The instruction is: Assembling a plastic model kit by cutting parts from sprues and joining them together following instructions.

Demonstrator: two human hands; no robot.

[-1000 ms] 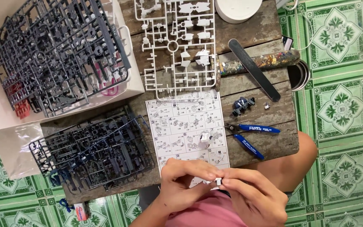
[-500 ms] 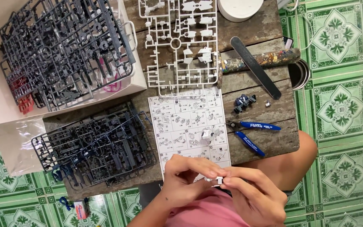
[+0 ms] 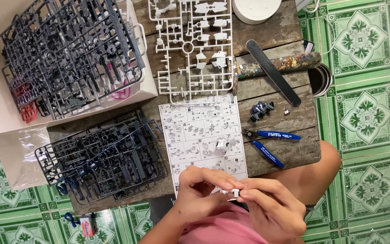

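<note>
over wooden table, small white part pinched between left hand and right hand.

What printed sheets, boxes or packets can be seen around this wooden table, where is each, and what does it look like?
Instruction sheet: table centre, just beyond the hands; white rectangle of grey line-drawn panels.
Box: upper left, under a stack of dark grey parts frames; white with a pink mark.
Clear plastic bag: left edge, partly under another dark frame; see-through, crumpled.
Small packet: on the green tiled floor, lower left; white and red.
</note>
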